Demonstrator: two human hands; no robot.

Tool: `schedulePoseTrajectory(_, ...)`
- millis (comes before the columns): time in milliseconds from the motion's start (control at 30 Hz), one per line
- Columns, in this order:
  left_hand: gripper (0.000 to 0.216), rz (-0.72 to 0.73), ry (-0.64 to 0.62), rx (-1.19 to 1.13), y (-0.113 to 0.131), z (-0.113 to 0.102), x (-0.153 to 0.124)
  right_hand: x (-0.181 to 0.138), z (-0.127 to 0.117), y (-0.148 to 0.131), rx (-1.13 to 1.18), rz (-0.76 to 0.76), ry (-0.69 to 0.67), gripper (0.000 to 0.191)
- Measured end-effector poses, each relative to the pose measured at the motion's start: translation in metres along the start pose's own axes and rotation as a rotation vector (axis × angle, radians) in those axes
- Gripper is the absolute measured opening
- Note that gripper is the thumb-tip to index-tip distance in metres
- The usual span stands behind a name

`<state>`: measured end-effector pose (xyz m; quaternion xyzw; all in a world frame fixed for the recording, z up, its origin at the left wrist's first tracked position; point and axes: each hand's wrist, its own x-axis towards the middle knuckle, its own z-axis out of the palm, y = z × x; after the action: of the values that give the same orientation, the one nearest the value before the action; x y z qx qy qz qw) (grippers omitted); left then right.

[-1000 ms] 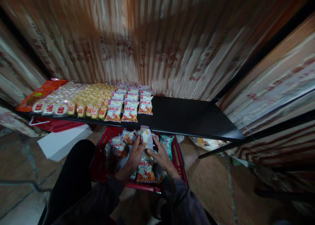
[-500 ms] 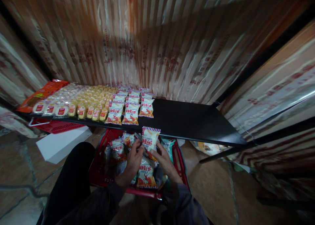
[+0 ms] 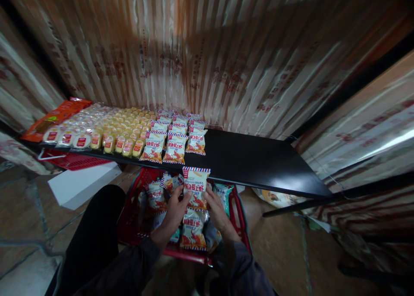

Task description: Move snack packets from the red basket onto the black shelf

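Note:
Between my two hands is a white and orange snack bag [image 3: 196, 187] with striped edges, held upright above the basket. My left hand [image 3: 176, 209] grips its left side, fingers closed on the edge. On the other side my right hand [image 3: 217, 207] pinches the bag's right edge. Below them a red plastic basket [image 3: 238, 209] contains more bags of the same kind, such as the snack bag [image 3: 193, 231] near its front, and a green bag [image 3: 223, 194] at the right. Matching snack bags [image 3: 175, 148] stand in rows on the black shelf [image 3: 255, 158] just beyond the basket.
Left of the bags, the shelf carries rows of small yellow wrapped cakes [image 3: 120, 143], white round packs [image 3: 81, 140] and an orange bag [image 3: 54, 119]. Under the shelf are a white box [image 3: 82, 184] and another red basket [image 3: 74, 160]. Striped plastic sheeting [image 3: 207, 50] hangs behind.
The bag in my hands has turned to face me more squarely, and my left fingers have closed onto its side. The view has shifted slightly.

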<state>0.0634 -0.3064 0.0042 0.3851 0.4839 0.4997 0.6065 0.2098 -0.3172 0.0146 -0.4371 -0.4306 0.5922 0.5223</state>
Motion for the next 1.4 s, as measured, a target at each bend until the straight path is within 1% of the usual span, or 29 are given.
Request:
schedulePoseTrajectory(167,0.042,-0.015,0.003,-0.004,-0.005,-0.004,0.004,0.004,0.001,0.006,0.045,0.093,0.001,0.042)
schedulePoseTrajectory(267,0.045,-0.041,0.009,-0.007,-0.003,-0.004,0.004,0.007,0.002,0.009,0.05,0.114,0.041,0.042)
schedulePoseTrajectory(433,0.049,-0.065,0.006,0.027,0.001,-0.003,0.005,0.014,0.002,0.013,-0.021,0.086,0.139,0.044)
schedulePoseTrajectory(533,0.051,-0.083,0.021,0.019,-0.001,-0.003,0.008,0.015,0.002,0.014,-0.152,0.046,0.19,0.046)
schedulePoseTrajectory(600,0.053,-0.084,0.034,0.003,-0.002,-0.002,0.011,0.016,0.003,0.013,-0.243,0.009,0.21,0.046)
schedulePoseTrajectory(667,0.053,-0.077,0.042,-0.015,-0.002,-0.002,0.013,0.016,0.004,0.013,-0.283,-0.02,0.203,0.046)
schedulePoseTrajectory(733,0.051,-0.063,0.049,-0.024,0.0,-0.001,0.016,0.017,0.006,0.013,-0.289,-0.046,0.192,0.047)
schedulePoseTrajectory(900,0.045,-0.027,0.072,-0.014,0.007,0.003,0.026,0.02,0.009,0.015,-0.312,-0.1,0.218,0.051)
schedulePoseTrajectory(1033,0.038,0.018,0.056,-0.016,0.012,0.008,0.035,0.024,0.006,0.014,-0.402,-0.143,0.251,0.044)
schedulePoseTrajectory(1200,0.032,0.033,0.036,0.036,0.016,0.013,0.038,0.027,0.001,0.012,-0.436,-0.152,0.328,0.04)
schedulePoseTrajectory(1400,0.022,0.026,0.017,0.079,0.015,0.014,0.041,0.027,0.004,0.01,-0.39,-0.123,0.362,0.039)
